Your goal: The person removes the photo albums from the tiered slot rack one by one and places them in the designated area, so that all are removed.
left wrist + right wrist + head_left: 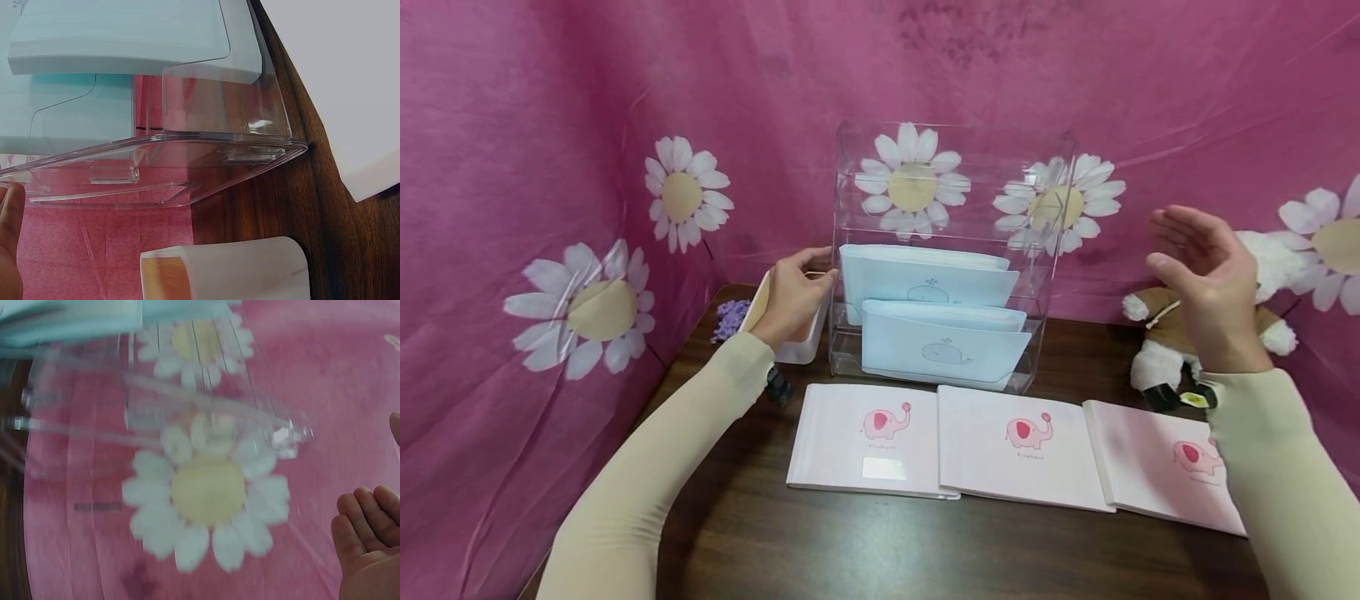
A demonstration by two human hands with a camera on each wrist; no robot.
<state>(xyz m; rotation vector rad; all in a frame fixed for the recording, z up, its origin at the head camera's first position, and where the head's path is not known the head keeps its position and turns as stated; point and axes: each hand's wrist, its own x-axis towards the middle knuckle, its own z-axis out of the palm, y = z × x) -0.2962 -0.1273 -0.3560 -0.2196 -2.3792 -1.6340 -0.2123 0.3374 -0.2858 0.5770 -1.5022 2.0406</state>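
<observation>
A clear acrylic tiered rack stands on the table. Two light blue booklets with whale drawings lean in it, an upper booklet and a lower booklet. At the rack's left side is my left hand, its thumb and fingers reaching to the side panel; in the left wrist view only part of this hand shows, by the rack's edge. My right hand is raised in the air to the right of the rack, fingers extended and thumb apart, holding nothing.
Three pale pink elephant booklets, left, middle and right, lie in a row before the rack. A white bin and a purple fuzzy item sit left. A plush toy sits right, partly behind my right arm.
</observation>
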